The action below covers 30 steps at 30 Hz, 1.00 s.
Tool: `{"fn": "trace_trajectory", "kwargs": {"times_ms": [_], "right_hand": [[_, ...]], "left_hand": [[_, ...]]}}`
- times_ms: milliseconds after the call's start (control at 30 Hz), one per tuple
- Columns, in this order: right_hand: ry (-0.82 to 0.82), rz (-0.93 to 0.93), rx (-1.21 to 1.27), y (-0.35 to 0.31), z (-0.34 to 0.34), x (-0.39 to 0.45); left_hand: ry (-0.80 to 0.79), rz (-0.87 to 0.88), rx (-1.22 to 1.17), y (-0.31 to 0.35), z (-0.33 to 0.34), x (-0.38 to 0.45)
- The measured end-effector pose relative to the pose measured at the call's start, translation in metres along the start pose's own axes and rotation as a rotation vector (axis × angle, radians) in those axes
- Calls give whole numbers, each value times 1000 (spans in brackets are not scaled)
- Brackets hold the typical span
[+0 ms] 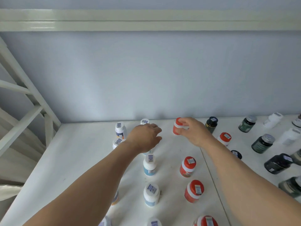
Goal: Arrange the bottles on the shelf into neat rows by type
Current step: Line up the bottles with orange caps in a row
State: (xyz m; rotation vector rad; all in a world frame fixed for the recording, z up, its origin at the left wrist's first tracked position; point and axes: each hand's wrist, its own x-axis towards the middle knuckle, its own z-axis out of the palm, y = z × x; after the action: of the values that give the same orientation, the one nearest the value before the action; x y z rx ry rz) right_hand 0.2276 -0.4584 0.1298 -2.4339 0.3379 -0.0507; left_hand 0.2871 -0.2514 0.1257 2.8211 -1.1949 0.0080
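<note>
My right hand (193, 131) is shut on a red bottle with a white band (176, 130), which stands near the back wall at the head of a column of red bottles (187, 167) (194, 191). My left hand (145, 138) hovers with curved, spread fingers over a column of white bottles with blue labels (149, 165) (151, 194). It covers one of them, whose base shows under the wrist, and nothing shows between thumb and fingers. Another white bottle (144, 121) stands behind the hand. White bottles with orange labels (120, 129) stand further left.
On the white shelf (68, 152), dark green and black bottles (262, 143) (211, 124) stand or lie scattered at the right, with a red-capped bottle (224, 138) and white bottles (272, 119) among them. A white frame post (48, 128) rises at the left.
</note>
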Motion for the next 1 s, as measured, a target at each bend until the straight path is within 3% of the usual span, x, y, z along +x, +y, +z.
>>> {"fn": "trace_trajectory", "kwargs": {"times_ms": [167, 433, 1000], "right_hand": [[-75, 9, 14, 40, -16, 52], [-241, 15, 13, 74, 13, 97], [-173, -10, 151, 59, -16, 91]], "left_hand": [[-151, -96, -62, 19, 13, 57], [-356, -236, -176, 26, 52, 113], [-584, -216, -695, 5, 57, 145]]}}
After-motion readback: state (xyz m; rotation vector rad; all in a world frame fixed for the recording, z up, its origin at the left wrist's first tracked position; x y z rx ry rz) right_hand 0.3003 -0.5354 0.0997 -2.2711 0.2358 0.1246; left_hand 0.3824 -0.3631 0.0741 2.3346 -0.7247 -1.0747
